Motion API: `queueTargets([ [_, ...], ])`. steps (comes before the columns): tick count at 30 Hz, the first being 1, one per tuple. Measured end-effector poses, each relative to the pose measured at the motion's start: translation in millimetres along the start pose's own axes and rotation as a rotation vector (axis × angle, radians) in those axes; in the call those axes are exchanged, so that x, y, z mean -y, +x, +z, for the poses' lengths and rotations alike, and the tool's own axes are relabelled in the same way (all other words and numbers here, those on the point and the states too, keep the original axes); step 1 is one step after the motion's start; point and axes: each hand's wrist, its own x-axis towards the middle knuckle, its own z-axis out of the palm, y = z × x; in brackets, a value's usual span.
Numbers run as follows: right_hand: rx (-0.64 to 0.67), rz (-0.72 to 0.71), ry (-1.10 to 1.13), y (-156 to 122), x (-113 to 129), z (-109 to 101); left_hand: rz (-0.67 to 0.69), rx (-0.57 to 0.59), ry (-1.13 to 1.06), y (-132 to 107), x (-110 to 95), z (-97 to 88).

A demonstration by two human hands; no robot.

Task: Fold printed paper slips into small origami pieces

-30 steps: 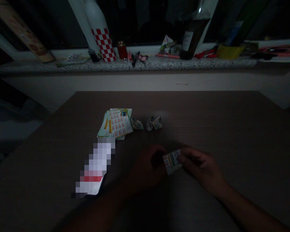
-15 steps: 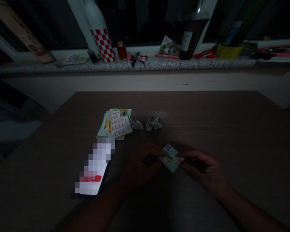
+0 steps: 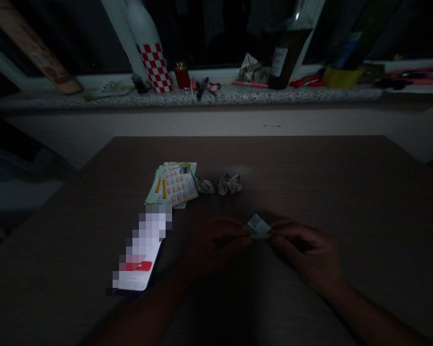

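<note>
The left hand (image 3: 214, 247) and right hand (image 3: 310, 254) are both nearly closed, thumb against fingers, pinching opposite corners of a folded paper (image 3: 259, 228) held between them. It should handle as very light and pliable, stiffer along its folds, easily creased or torn; the corners and folded edges look the best places to grip. The light is too dim to tell how many layers it has. Its pale face carries a printed square code.

Left of the left hand, a flat, glossy phone (image 3: 139, 281) glows on the wood-grained table (image 3: 364, 192). Just beyond the hands sit angular, crumpled-looking folded pieces (image 3: 230, 184), with another folded piece (image 3: 204, 185) touching a loose stack of printed sheets (image 3: 180, 187) ahead of the left hand. Farthest off, a speckled stone sill (image 3: 248, 96) holds a smooth red-and-white checkered bottle (image 3: 155, 65) and a dark, labelled bottle (image 3: 281, 62).
</note>
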Motion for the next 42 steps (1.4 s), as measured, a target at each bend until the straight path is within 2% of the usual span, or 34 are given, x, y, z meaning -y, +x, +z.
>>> queueTargets([
  [4,-0.068,0.01,-0.02,-2.6,3.6,3.0,-0.117,-0.1,-0.06,-3.9,-2.0,10.3],
  [9,-0.149,0.048,-0.017,-4.0,5.9,6.8,-0.295,-0.168,-0.136,-8.3,-4.0,23.2],
  [13,-0.203,0.119,-0.017,-4.2,5.4,9.4,-0.379,-0.188,-0.182,-7.8,-4.9,26.7],
  [18,-0.217,0.14,-0.003,-4.2,4.9,9.1,-0.446,-0.258,-0.233,-7.4,-5.4,26.9],
  [29,-0.267,0.243,-0.116,-0.5,6.7,9.0,-0.434,-0.187,-0.202,-8.5,3.1,25.1],
  [35,-0.237,0.246,-0.116,1.3,5.6,8.1,-0.525,-0.125,-0.218,-6.5,3.9,24.0],
  [42,-0.213,0.247,-0.088,1.2,4.0,9.7,-0.459,-0.031,-0.188,-6.9,7.3,25.3],
])
